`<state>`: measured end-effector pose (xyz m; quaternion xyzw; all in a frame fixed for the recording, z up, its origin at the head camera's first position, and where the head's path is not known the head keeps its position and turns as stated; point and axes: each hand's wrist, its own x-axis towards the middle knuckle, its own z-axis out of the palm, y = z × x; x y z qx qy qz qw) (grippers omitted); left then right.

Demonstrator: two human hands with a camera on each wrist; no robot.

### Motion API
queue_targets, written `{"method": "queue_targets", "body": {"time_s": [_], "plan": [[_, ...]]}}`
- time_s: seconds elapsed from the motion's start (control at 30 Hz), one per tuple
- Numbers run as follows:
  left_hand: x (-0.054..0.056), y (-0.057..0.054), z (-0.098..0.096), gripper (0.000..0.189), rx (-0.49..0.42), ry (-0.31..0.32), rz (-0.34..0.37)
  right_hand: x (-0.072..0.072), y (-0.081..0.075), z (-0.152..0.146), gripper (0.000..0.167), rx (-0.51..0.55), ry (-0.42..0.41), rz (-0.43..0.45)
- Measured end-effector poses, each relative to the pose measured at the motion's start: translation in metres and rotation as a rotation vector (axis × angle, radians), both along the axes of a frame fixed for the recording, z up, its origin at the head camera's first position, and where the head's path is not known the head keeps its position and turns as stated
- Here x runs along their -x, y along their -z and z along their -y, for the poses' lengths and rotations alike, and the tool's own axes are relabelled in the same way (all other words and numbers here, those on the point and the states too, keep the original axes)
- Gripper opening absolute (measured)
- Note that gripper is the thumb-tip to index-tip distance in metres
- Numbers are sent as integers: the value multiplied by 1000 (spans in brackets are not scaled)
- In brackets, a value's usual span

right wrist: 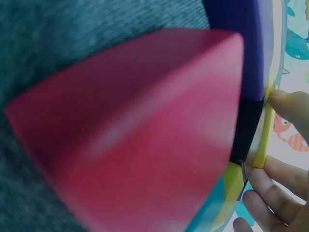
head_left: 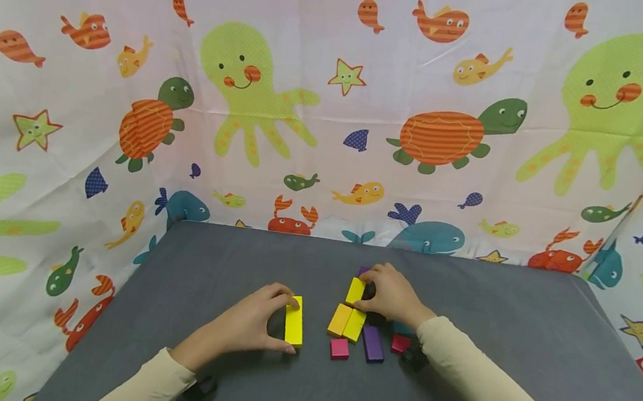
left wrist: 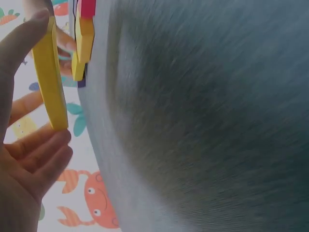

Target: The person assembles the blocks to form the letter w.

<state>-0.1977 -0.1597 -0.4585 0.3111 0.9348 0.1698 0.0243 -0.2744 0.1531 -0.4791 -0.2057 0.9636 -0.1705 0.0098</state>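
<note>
While we look down from the head view, we find the long yellow block spanning the gap between the thumb and fingertips of the left hand, with the thumb at its near end and the fingers at its far end. These digits are held wide apart and pinch the block lengthwise; in the left wrist view we see the other fingers fanned loosely beside its lower end. We cannot tell whether it touches the grey table under the fingers.

To the right of those fingertips, well apart, we see the right hand pinching the second yellow block by its ends, its thumb on the near end and its fingers on the far one. Just on our side of that thumb lie the orange block and the third yellow block, side by side. Farther toward us from the thumb, we see the pink block and the purple block. Below the right wrist, behind the fingers, sit the red block and the partly hidden teal block. Just beyond the right fingertips we glimpse a purple piece, mostly covered.
</note>
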Motion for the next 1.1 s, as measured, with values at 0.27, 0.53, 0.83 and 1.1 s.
{"method": "queue_targets", "body": {"time_s": [0.27, 0.53, 0.83, 1.1], "plan": [[-31, 5, 2, 71, -33, -84, 24, -3, -8, 8, 56, 23, -54, -64], [-51, 13, -7, 72, -5, -149, 55, -15, -16, 25, 53, 77, -165, -56], [-70, 25, -13, 71, -2, -161, 61, -25, -16, 41, 53, 105, -283, -22], [-78, 27, -14, 73, 10, -156, 61, -33, -19, 55, 56, 113, -341, 50]]}}
